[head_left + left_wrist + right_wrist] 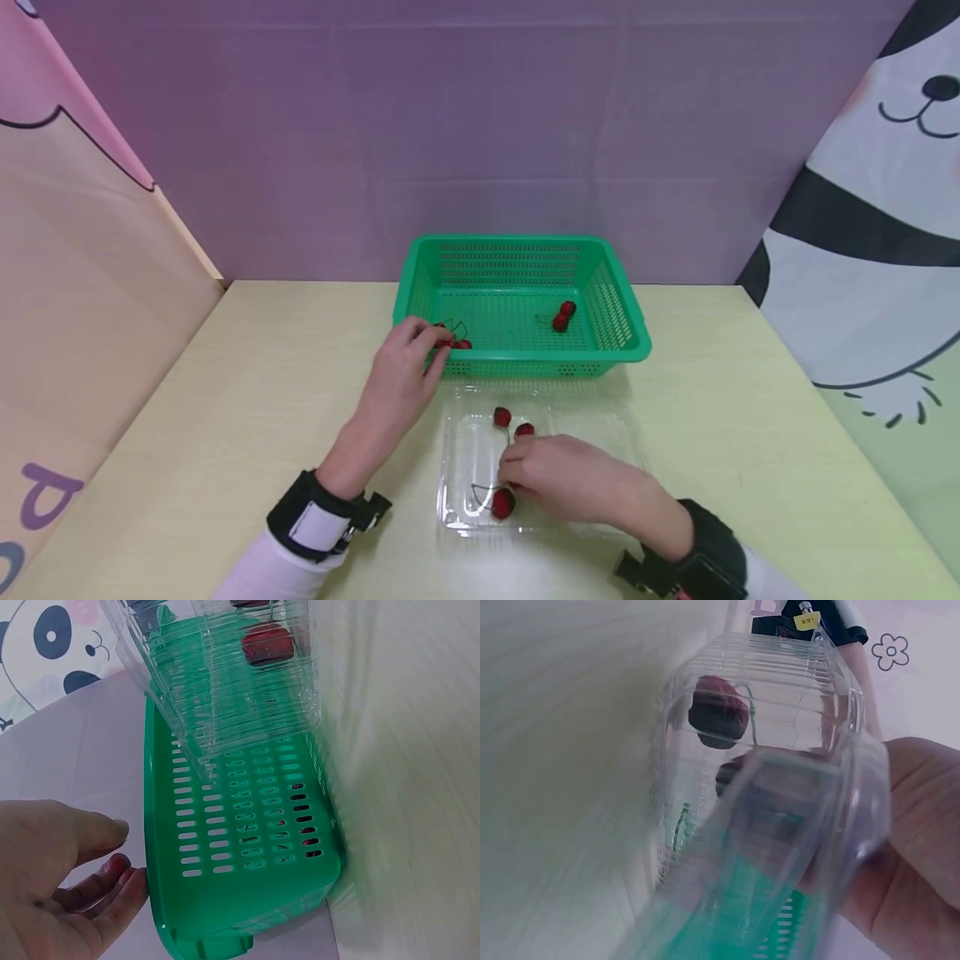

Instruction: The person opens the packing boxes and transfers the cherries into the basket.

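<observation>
My left hand [405, 367] reaches over the front left rim of a green plastic basket [525, 356]. Its fingertips are close above several red cherries [465, 344] in that corner; thumb and fingers stand apart in the left wrist view. Two more cherries [560, 322] lie farther right in the basket. My right hand [562, 475] is down in a clear plastic clamshell box [450, 492], its bent fingers around a cherry [726, 780] that they mostly hide. A cherry with its stem [503, 503] lies just in front of that hand, and two cherries [502, 417] lie behind it.
The box stands on a pale wooden table [720, 433], directly in front of the basket. A purple cloth [480, 133] hangs behind the table. Printed cloths border both sides, with a panda [885, 192] on the right. Black straps [311, 517] circle both wrists.
</observation>
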`<state>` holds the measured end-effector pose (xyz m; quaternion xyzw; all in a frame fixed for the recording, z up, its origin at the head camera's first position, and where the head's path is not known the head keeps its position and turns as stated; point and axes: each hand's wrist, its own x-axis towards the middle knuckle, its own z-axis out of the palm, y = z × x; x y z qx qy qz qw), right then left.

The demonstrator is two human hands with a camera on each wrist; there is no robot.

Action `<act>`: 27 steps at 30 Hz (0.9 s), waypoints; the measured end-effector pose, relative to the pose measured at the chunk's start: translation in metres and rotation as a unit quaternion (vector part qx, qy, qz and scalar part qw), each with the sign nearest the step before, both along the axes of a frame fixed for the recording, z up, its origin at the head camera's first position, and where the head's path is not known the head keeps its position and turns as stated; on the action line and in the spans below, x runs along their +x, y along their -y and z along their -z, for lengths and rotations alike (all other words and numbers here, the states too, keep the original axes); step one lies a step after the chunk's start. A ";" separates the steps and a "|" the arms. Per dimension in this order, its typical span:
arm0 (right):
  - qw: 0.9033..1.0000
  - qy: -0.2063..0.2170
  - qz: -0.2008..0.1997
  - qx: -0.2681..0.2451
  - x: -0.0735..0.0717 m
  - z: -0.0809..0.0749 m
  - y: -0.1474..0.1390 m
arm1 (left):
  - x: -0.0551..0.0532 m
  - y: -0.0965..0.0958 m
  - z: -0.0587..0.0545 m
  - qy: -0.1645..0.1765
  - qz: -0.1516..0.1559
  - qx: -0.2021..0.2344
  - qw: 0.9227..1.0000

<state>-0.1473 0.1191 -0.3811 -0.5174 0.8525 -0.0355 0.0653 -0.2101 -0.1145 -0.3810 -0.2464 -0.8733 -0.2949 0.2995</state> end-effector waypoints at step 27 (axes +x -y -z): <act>0.990 -0.011 0.040 -0.132 -0.009 -0.016 -0.010 | 0.006 -0.004 -0.003 -0.032 0.036 -0.024 0.999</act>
